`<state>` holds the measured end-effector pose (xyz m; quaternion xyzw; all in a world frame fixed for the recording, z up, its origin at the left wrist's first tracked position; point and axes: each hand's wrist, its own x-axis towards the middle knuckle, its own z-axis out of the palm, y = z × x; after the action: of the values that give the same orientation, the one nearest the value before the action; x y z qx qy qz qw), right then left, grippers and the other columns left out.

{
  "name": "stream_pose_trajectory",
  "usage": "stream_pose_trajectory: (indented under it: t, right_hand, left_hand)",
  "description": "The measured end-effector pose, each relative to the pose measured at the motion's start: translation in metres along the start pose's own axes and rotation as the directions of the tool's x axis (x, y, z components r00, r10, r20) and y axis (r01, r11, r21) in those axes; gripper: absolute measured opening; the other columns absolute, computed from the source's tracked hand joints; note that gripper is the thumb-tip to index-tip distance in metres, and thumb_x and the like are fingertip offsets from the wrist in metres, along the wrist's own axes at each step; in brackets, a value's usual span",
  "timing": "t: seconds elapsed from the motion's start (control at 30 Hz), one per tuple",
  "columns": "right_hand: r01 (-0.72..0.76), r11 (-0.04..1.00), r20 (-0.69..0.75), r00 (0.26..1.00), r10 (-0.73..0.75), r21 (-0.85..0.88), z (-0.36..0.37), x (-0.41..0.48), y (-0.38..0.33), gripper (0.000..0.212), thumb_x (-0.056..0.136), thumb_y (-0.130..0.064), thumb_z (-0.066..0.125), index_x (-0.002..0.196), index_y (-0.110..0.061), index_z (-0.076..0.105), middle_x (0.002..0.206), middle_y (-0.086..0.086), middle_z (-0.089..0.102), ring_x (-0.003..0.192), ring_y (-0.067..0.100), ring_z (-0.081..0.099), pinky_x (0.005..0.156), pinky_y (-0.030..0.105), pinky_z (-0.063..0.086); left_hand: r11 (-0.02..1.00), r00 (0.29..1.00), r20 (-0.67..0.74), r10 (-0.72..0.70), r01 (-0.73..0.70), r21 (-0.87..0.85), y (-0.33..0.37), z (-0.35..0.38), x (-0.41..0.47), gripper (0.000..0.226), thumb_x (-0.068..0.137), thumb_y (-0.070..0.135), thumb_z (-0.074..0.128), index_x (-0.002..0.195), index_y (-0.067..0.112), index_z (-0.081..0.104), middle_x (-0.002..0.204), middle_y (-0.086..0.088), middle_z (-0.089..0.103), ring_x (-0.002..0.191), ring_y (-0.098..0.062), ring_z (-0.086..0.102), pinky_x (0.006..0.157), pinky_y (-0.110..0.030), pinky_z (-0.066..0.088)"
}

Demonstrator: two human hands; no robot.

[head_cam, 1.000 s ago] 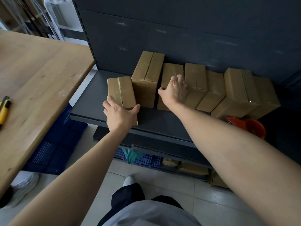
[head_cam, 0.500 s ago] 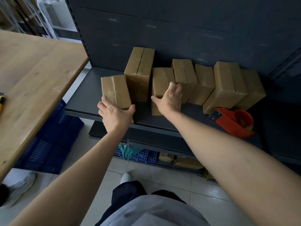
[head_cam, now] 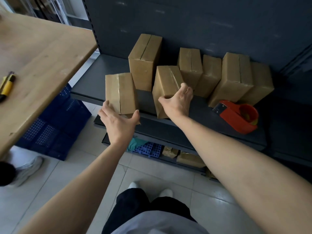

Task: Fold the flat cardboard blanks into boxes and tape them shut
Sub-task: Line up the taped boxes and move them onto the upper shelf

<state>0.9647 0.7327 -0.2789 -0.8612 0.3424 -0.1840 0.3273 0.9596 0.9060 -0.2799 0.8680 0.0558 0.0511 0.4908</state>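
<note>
Several taped cardboard boxes stand on a dark metal shelf (head_cam: 194, 119). My left hand (head_cam: 119, 124) holds the near end of the leftmost box (head_cam: 119, 92), fingers on its left side and thumb on its right. That box stands at the shelf's front edge. My right hand (head_cam: 177, 103) grips the top near corner of a tilted box (head_cam: 166, 81), which stands forward of the back row. A tall box (head_cam: 145, 61) stands between and behind these two. A red tape dispenser (head_cam: 239, 117) lies on the shelf to the right.
More boxes (head_cam: 236, 76) lean against the back panel at right. A wooden table (head_cam: 42, 56) with a yellow utility knife (head_cam: 7, 86) is at left, with a blue crate (head_cam: 55, 127) under it. Another person's shoe (head_cam: 27, 168) is on the floor at left. A lower shelf holds small boxes (head_cam: 189, 159).
Both hands have drawn their boxes toward the shelf's front edge. The right-hand box has left the back row and tilted. My left hand has slid lower on its box.
</note>
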Motion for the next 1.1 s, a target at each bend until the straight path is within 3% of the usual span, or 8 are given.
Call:
stream_pose_trajectory:
  t: [0.17,0.33,0.5,0.67,0.73,0.83,0.97,1.1]
  right_hand:
    - [0.017,1.000,-0.027,0.999,-0.017,0.011,-0.024,-0.016,0.006,0.089,0.069,-0.038,0.077,0.139,-0.011,0.029,0.143,0.010,0.029,0.131,0.025,0.028,0.100,0.033,0.039]
    - [0.030,0.999,-0.081,0.996,-0.028,0.026,-0.050,-0.035,0.009,0.086,0.070,-0.037,0.077,0.138,-0.012,0.031,0.140,0.008,0.032,0.129,0.022,0.031,0.089,0.021,0.029]
    - [0.001,0.996,-0.182,0.983,0.015,0.089,-0.086,-0.054,0.003,0.083,0.070,-0.034,0.075,0.137,-0.010,0.033,0.136,0.008,0.035,0.126,0.023,0.033,0.101,0.028,0.032]
    - [-0.038,0.977,-0.278,0.956,0.096,0.208,-0.140,-0.063,-0.006,0.081,0.073,-0.034,0.073,0.139,-0.013,0.032,0.135,0.004,0.033,0.126,0.020,0.035,0.105,0.034,0.035]
    - [-0.047,0.964,-0.323,0.937,0.133,0.261,-0.164,-0.061,-0.007,0.081,0.073,-0.035,0.073,0.139,-0.014,0.032,0.136,0.003,0.032,0.126,0.019,0.035,0.107,0.034,0.035]
    - [-0.048,0.944,-0.396,0.900,0.184,0.327,-0.197,-0.055,-0.007,0.081,0.071,-0.039,0.072,0.139,-0.016,0.033,0.136,0.002,0.033,0.123,0.019,0.040,0.104,0.038,0.039]
    - [-0.029,0.888,-0.444,0.858,0.257,0.458,-0.248,-0.044,-0.001,0.074,0.077,-0.034,0.071,0.139,-0.016,0.033,0.137,0.001,0.033,0.114,0.014,0.042,0.087,0.024,0.037]
    - [-0.007,0.784,-0.438,0.826,0.354,0.621,-0.304,-0.030,0.023,0.065,0.079,-0.036,0.068,0.134,-0.018,0.037,0.130,0.002,0.040,0.105,0.016,0.049,0.074,0.022,0.040]
  left_hand:
    - [0.997,0.999,0.043,0.033,-0.030,-0.070,0.005,-0.004,-0.011,0.087,0.071,0.042,0.076,0.138,0.020,0.025,0.137,-0.003,0.027,0.128,-0.019,0.032,0.105,-0.037,0.040]
    - [0.988,0.993,0.071,0.096,-0.087,-0.128,0.012,-0.015,-0.020,0.082,0.073,0.041,0.075,0.136,0.019,0.027,0.135,-0.002,0.029,0.124,-0.015,0.036,0.093,-0.025,0.037]
    - [0.959,0.977,0.122,0.175,-0.141,-0.247,0.029,-0.027,-0.025,0.080,0.074,0.040,0.074,0.136,0.017,0.028,0.135,0.000,0.029,0.116,-0.010,0.037,0.086,-0.023,0.038]
    - [0.890,0.953,0.169,0.254,-0.162,-0.426,0.072,-0.021,-0.035,0.078,0.077,0.032,0.075,0.137,0.012,0.028,0.132,-0.002,0.029,0.114,-0.008,0.035,0.075,0.005,0.030]
    - [0.844,0.943,0.166,0.289,-0.168,-0.509,0.094,-0.017,-0.040,0.076,0.078,0.028,0.075,0.136,0.010,0.029,0.128,-0.001,0.029,0.116,-0.010,0.036,0.077,0.007,0.031]
    - [0.774,0.939,0.175,0.295,-0.127,-0.620,0.126,-0.009,-0.044,0.073,0.079,0.028,0.074,0.134,0.012,0.030,0.130,0.000,0.031,0.120,-0.011,0.039,0.083,0.002,0.036]
    - [0.692,0.940,0.221,0.261,-0.022,-0.722,0.170,0.005,-0.050,0.070,0.075,0.043,0.070,0.130,0.019,0.034,0.132,-0.004,0.042,0.117,-0.015,0.050,0.087,-0.017,0.045]
    - [0.617,0.926,0.305,0.221,0.109,-0.779,0.217,0.024,-0.072,0.061,0.077,0.047,0.067,0.126,0.023,0.039,0.125,0.001,0.050,0.106,-0.012,0.057,0.093,-0.034,0.050]
